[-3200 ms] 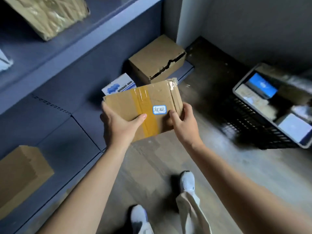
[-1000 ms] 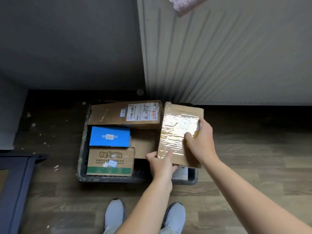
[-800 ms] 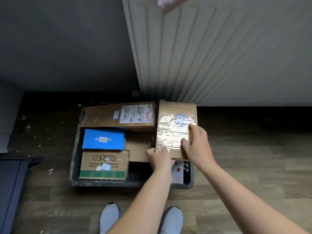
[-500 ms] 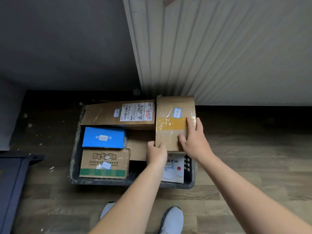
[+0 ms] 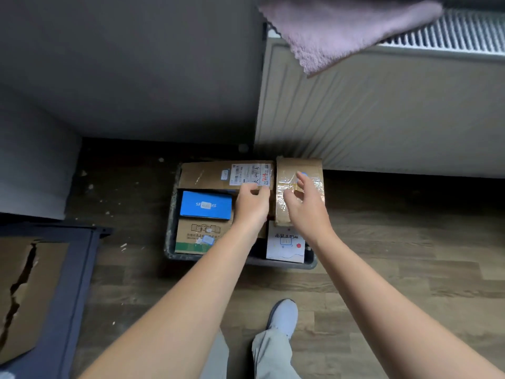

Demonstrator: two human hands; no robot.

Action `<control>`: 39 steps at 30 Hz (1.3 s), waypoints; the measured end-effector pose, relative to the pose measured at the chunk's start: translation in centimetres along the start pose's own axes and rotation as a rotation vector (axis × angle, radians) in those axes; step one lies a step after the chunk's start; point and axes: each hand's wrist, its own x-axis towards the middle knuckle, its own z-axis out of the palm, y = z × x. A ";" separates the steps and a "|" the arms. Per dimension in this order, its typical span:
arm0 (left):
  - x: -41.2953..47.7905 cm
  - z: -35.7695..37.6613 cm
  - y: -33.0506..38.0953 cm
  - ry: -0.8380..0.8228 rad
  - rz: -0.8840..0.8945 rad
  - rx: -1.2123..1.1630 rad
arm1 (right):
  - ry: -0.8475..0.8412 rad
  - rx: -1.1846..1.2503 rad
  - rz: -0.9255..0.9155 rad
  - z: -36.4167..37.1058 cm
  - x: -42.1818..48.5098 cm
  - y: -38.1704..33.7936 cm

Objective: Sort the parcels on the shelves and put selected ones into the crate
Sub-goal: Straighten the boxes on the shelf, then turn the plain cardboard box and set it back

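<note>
Taped cardboard parcel (image 5: 299,166) sits in the crate (image 5: 171,220), right under the right hand (image 5: 306,209), whose fingers (image 5: 304,178) are loose and spread, gripping nothing. The left hand (image 5: 251,206) is curled just left of it by the labelled box (image 5: 207,175); can't tell if it's holding anything.

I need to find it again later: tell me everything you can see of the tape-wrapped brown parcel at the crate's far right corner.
The taped parcel is a brown cardboard box under glossy, wrinkled clear tape. It lies in the far right corner of the crate, long side pointing away, beside the labelled parcel and behind a white parcel. The right hand hovers open over it, hiding part; contact is unclear.
</note>
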 end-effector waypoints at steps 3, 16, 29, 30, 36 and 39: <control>-4.7 -5.4 3.2 0.046 0.049 -0.061 | -0.029 0.101 -0.038 0.4 -4.5 -6.3; -30.4 -22.0 4.2 0.533 0.296 -0.363 | -0.507 0.161 -0.459 1.8 -24.4 -23.3; -57.3 -25.5 -12.4 1.130 0.235 -0.541 | -1.108 0.092 -0.774 3.3 -51.3 -21.9; -59.1 -25.6 -13.9 1.168 0.231 -0.571 | -1.146 0.086 -0.780 3.4 -53.5 -21.2; -70.1 -26.2 -23.6 1.366 0.215 -0.708 | -1.310 0.043 -0.782 4.4 -66.7 -16.5; -75.7 -26.3 -29.6 1.423 0.203 -0.732 | -1.362 0.025 -0.802 5.2 -73.8 -13.1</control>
